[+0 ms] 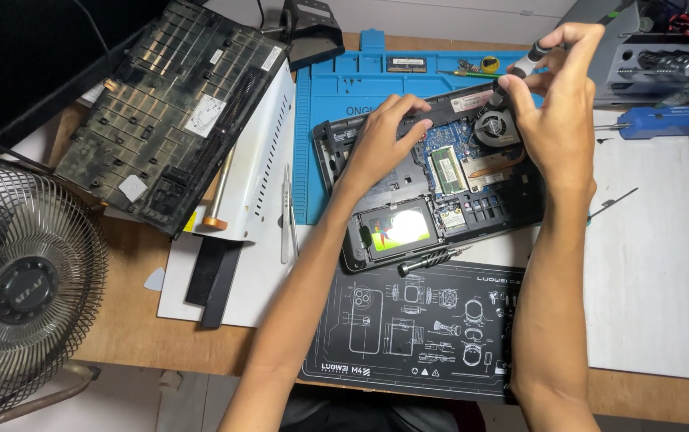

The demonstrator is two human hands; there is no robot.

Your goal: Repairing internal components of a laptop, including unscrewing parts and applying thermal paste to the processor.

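Note:
An opened laptop base (472, 210) lies on a blue work mat (352, 88), its circuit board, memory stick, fan (495, 128) and hard drive (396, 230) exposed. My left hand (384, 136) presses flat on the laptop's upper left part, fingers curled over the rear edge. My right hand (556, 96) holds a black and silver screwdriver (520, 68) upright, its tip down by the fan. A second small screwdriver (428, 260) lies along the laptop's front edge.
The removed bottom cover (168, 104) leans at the left over a white panel (252, 160). A metal desk fan (20, 288) stands at the far left. A black diagram mat (408, 328) lies in front, a white sheet (648, 264) and a blue tool (668, 120) at the right.

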